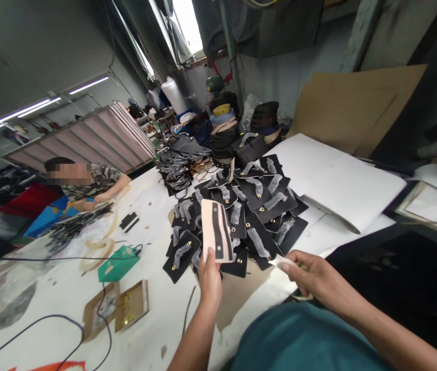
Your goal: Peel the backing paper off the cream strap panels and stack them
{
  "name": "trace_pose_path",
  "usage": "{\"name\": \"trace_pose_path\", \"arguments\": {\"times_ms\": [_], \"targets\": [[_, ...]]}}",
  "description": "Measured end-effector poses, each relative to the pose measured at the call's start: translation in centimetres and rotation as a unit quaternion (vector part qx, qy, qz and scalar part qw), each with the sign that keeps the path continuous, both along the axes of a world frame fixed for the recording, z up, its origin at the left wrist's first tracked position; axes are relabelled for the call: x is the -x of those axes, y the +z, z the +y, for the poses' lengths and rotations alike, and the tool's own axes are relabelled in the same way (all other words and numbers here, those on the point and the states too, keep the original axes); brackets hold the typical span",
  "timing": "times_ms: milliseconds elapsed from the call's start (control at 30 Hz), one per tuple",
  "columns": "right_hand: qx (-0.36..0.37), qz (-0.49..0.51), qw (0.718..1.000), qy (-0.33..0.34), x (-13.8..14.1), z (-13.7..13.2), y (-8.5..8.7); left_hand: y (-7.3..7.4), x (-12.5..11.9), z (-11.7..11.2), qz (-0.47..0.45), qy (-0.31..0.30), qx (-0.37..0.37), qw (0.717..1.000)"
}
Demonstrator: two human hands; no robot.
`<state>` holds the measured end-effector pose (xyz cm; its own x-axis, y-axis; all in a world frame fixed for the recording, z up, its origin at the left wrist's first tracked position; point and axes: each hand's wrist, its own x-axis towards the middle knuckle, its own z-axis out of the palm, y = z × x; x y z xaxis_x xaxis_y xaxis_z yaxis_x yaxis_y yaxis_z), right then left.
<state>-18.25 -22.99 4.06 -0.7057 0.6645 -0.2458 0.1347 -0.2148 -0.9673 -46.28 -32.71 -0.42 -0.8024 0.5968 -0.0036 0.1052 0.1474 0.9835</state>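
Note:
My left hand (209,273) grips the lower edge of a flat panel (207,226), its thumb on the face. The panel is pale pink-beige with black strips and small round metal spots, tilted up toward me. In my right hand (305,270), closed between thumb and fingers, is a small white strip (280,260) that looks like paper. Behind the panel lies a pile of black bag panels (257,242) with gold-coloured fittings and handles wrapped in clear plastic. The two hands are apart, and the right is near the pile's front edge.
A green box (119,263) with cables and cardboard trays (131,305) of small gold parts lie on the left of the white table (156,330). A co-worker (94,185) sits across. White sheets (337,175) and brown cardboard (349,108) are at the right.

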Motion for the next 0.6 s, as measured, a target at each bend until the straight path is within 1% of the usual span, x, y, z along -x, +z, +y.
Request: {"name": "trace_pose_path", "arguments": {"times_ms": [67, 133, 233, 333, 400, 467, 533, 600], "targets": [[-0.007, 0.039, 0.999, 0.007, 1.2, 0.3, 0.5, 1.3, -3.9, 0.5, -0.090, -0.050, -0.041, 0.994], [-0.013, 0.062, 0.998, 0.006, 2.2, 0.5, 0.6, 2.5, -7.0, 1.0, -0.147, -0.090, -0.059, 0.983], [-0.029, 0.042, 0.999, -0.013, 2.7, 0.8, 0.4, 3.8, -9.9, 1.5, -0.205, -0.135, -0.082, 0.966], [-0.041, 0.012, 0.998, -0.038, 2.5, 0.9, 0.0, 4.5, -11.2, 1.6, -0.211, -0.153, -0.062, 0.963], [-0.046, -0.001, 0.998, -0.053, 2.2, 1.0, -0.1, 4.8, -11.7, 1.8, -0.183, -0.157, -0.036, 0.970], [-0.065, -0.017, 0.995, -0.072, 2.0, 1.1, -0.1, 5.0, -12.1, 2.1, -0.140, -0.176, -0.020, 0.974], [-0.092, -0.034, 0.991, -0.088, 1.9, 1.2, 0.0, 5.1, -12.6, 2.8, -0.099, -0.195, -0.015, 0.976], [-0.105, -0.043, 0.989, -0.091, 1.9, 1.3, 0.2, 5.1, -13.0, 3.7, -0.084, -0.189, -0.021, 0.978]]}}
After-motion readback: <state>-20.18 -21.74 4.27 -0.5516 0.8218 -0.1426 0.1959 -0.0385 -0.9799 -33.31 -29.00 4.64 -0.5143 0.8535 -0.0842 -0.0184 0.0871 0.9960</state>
